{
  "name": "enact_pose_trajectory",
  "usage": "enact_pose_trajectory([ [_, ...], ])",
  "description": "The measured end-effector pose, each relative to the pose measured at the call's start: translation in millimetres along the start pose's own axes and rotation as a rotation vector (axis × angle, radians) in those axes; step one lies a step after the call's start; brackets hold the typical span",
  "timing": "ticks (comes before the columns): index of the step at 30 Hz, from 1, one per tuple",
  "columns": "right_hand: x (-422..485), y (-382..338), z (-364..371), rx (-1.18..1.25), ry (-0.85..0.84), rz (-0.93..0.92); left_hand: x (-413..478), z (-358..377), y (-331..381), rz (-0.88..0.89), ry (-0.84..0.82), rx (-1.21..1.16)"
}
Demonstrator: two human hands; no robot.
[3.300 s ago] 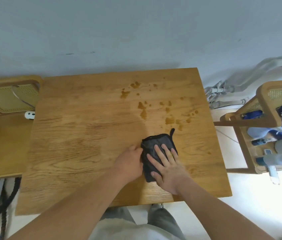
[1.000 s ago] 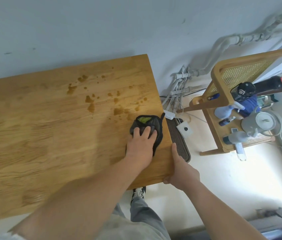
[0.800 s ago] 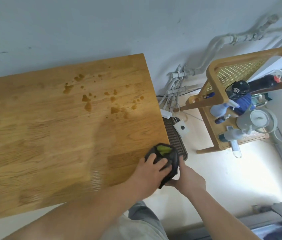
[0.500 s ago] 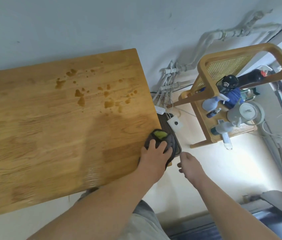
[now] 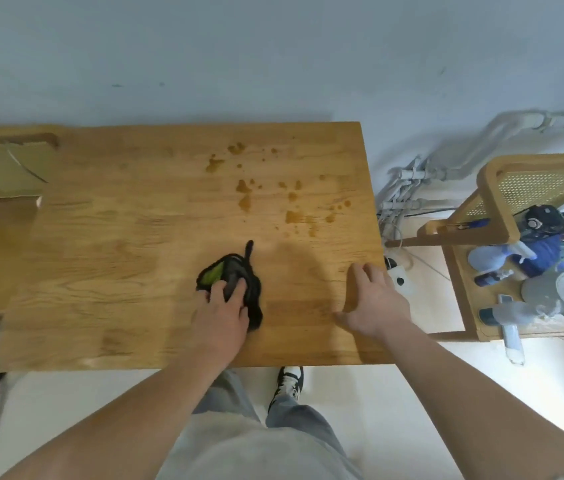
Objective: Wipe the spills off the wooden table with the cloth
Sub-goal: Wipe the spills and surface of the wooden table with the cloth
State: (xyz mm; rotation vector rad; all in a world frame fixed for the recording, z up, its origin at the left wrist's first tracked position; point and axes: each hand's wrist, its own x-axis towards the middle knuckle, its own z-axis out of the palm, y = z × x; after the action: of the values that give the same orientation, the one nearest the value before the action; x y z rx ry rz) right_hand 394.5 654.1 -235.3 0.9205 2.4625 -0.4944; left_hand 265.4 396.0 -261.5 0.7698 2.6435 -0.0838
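Table [image 5: 128, 244] under my hands is wood, honey-toned, visible grain, smooth low-sheen finish. Spills [image 5: 273, 192] are darker wet-looking brown blotches on it. Cloth [image 5: 235, 271] under my left hand [image 5: 221, 317] is soft dark fabric, matt, green patch showing. Shelf unit [image 5: 502, 188] has wood frame, woven cane panel.

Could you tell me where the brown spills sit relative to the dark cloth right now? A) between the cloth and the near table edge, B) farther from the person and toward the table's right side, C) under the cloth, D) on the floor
B: the brown spills lie beyond the dark cloth, toward the wall and the right side of the wooden table, while the left hand presses on the cloth.
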Motion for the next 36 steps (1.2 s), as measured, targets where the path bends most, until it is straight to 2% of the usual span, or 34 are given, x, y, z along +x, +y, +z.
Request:
enact_pose_trajectory([
  [2,7,-15,0,-0.089,-0.038,0.014,-11,3,16,-0.139,0.018,-0.015],
  [3,9,-22,0,-0.118,-0.058,0.028,-17,6,28,-0.123,0.006,-0.030],
  [4,11,-27,-1,-0.149,-0.076,0.041,-24,8,39,-0.031,-0.028,-0.033],
  [7,13,-37,-6,-0.198,-0.087,0.057,-25,14,41,0.554,-0.075,0.135],
  [8,14,-37,-7,-0.189,-0.082,0.060,-15,13,31,0.689,-0.069,0.199],
  [9,15,-36,-10,-0.169,-0.077,0.063,-5,12,21,0.706,-0.067,0.230],
  [10,16,-33,-13,-0.143,-0.070,0.064,3,10,14,0.621,-0.074,0.231],
  [13,28,-20,-25,-0.016,-0.056,0.048,12,-6,17,0.104,-0.046,-0.012],
  [14,35,-16,-30,0.024,-0.062,0.040,12,-11,27,0.005,-0.042,-0.048],
  [15,43,-12,-36,0.037,-0.071,0.032,12,-15,39,-0.021,-0.058,-0.044],
  [17,61,-7,-48,0.005,-0.091,0.039,12,-15,58,0.139,-0.100,-0.014],
  [20,88,-3,-66,-0.060,-0.114,0.117,32,-7,54,0.635,-0.139,0.093],
  [21,96,-3,-69,-0.081,-0.124,0.149,46,-10,47,0.716,-0.160,0.122],
  [23,110,-6,-73,-0.107,-0.157,0.191,72,-22,38,0.653,-0.175,0.098],
  [26,115,-14,-71,-0.116,-0.164,0.253,82,-40,53,0.301,-0.089,-0.041],
  [27,116,-17,-71,-0.131,-0.151,0.264,79,-40,62,0.265,-0.080,-0.030],
  [28,117,-20,-70,-0.141,-0.147,0.270,74,-38,71,0.300,-0.083,-0.005],
  [32,122,-18,-69,-0.043,-0.172,0.282,78,-30,76,0.795,-0.126,0.103],
  [33,122,-16,-68,-0.014,-0.164,0.281,91,-29,73,0.846,-0.108,0.137],
  [34,122,-13,-68,0.008,-0.157,0.276,106,-30,73,0.832,-0.083,0.164],
  [36,121,-9,-67,0.030,-0.161,0.261,136,-38,82,0.640,-0.028,0.141],
])
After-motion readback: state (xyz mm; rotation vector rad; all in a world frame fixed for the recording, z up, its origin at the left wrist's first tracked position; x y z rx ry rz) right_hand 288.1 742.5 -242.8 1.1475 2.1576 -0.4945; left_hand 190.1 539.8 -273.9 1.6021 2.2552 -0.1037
